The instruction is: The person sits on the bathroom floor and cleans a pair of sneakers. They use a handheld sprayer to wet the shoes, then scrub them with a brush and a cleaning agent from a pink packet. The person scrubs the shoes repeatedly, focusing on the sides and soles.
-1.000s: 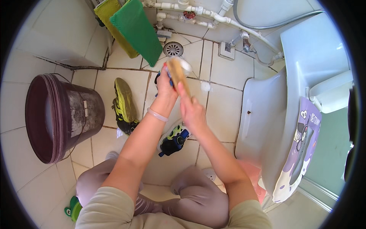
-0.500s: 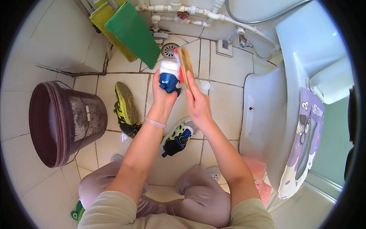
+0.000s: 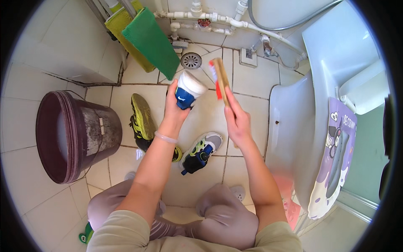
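Observation:
My left hand point(image 3: 173, 103) is closed around a blue and white sneaker point(image 3: 185, 95), heel toward me and white sole turned up to the right. In my right hand point(image 3: 238, 123) is a wooden-handled scrub brush point(image 3: 221, 78) with red and white bristles facing the shoe. A gap separates the bristles from the sneaker. Below my hands, a grey, black and blue sneaker point(image 3: 202, 153) stands on the tiled floor. Left of my forearm, a yellow-green shoe point(image 3: 142, 116) lies on its side, sole showing, with another black and yellow shoe partly hidden by my arm.
A dark maroon bucket point(image 3: 96, 130) holding cloudy liquid stands at left. Green and yellow flat mop heads point(image 3: 152, 42) lean at the back left near a round floor drain point(image 3: 191, 61). White pipes point(image 3: 226, 19) line the far wall. A squat toilet or white basin point(image 3: 289, 122) stands at right, beside a purple seat cover point(image 3: 336, 155).
My right hand has drawn the brush away to the right, off the sneaker. The sneaker in my left hand has tilted, showing more of its white sole.

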A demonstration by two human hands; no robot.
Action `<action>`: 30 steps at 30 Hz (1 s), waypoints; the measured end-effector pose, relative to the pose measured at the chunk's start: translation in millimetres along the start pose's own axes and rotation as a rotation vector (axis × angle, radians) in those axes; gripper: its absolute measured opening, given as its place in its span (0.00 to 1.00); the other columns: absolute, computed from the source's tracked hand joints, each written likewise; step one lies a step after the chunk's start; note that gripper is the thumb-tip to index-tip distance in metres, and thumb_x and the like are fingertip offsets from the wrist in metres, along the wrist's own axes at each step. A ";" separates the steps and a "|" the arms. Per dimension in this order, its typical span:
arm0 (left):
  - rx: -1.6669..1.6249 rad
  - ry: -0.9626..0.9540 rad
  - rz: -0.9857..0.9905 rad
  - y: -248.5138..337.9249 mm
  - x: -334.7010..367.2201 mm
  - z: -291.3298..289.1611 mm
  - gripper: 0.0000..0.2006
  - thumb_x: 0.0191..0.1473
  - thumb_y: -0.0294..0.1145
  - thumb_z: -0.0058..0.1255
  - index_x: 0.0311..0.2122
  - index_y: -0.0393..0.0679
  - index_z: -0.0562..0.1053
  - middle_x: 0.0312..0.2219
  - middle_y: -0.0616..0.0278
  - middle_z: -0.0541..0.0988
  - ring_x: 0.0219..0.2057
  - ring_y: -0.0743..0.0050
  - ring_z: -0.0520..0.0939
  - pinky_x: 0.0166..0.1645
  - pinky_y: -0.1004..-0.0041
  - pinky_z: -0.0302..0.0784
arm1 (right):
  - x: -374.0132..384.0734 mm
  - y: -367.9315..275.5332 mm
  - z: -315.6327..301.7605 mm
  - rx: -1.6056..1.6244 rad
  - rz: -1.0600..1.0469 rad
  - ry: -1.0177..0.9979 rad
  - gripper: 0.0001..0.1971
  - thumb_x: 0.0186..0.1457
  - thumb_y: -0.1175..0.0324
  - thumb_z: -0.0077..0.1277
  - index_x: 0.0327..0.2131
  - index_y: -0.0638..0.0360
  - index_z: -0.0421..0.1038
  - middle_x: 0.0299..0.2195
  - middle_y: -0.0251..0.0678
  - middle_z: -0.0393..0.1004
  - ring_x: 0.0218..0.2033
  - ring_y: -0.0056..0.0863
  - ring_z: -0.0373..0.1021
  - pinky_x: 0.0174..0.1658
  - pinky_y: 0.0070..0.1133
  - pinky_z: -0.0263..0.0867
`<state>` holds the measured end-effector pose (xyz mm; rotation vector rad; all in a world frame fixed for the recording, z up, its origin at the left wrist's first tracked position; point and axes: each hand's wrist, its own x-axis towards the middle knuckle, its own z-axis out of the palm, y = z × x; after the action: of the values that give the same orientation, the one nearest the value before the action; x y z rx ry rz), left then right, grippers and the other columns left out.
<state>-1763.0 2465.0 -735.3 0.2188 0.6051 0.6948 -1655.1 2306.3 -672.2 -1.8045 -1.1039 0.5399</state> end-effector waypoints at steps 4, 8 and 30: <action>0.162 -0.095 -0.021 -6.9 4.7 -16.5 0.16 0.52 0.43 0.43 0.41 0.44 0.70 0.35 0.62 0.77 0.35 0.72 0.78 0.40 0.72 0.74 | 7.9 -29.3 -2.3 -0.192 -0.114 -0.214 0.25 0.53 0.72 0.42 0.55 0.40 0.58 0.18 0.46 0.68 0.16 0.38 0.62 0.26 0.26 0.62; 0.267 -0.097 -0.066 -22.1 -4.2 -16.6 0.15 0.53 0.40 0.43 0.42 0.41 0.68 0.35 0.61 0.76 0.35 0.72 0.78 0.40 0.73 0.75 | 40.1 -45.8 2.4 -0.143 0.093 -0.280 0.24 0.53 0.72 0.43 0.54 0.40 0.59 0.16 0.49 0.64 0.16 0.42 0.63 0.26 0.29 0.62; 0.531 -0.071 0.007 -16.2 -5.0 -16.8 0.17 0.48 0.33 0.49 0.41 0.33 0.69 0.34 0.59 0.76 0.32 0.72 0.78 0.37 0.76 0.74 | 31.2 -21.4 -4.4 -0.280 0.184 -0.302 0.23 0.54 0.66 0.43 0.55 0.32 0.57 0.23 0.52 0.71 0.21 0.49 0.68 0.30 0.33 0.65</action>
<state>-1767.3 2449.4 -752.8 0.7355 0.7125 0.5191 -1646.0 2334.8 -648.6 -2.1309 -1.2722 0.8223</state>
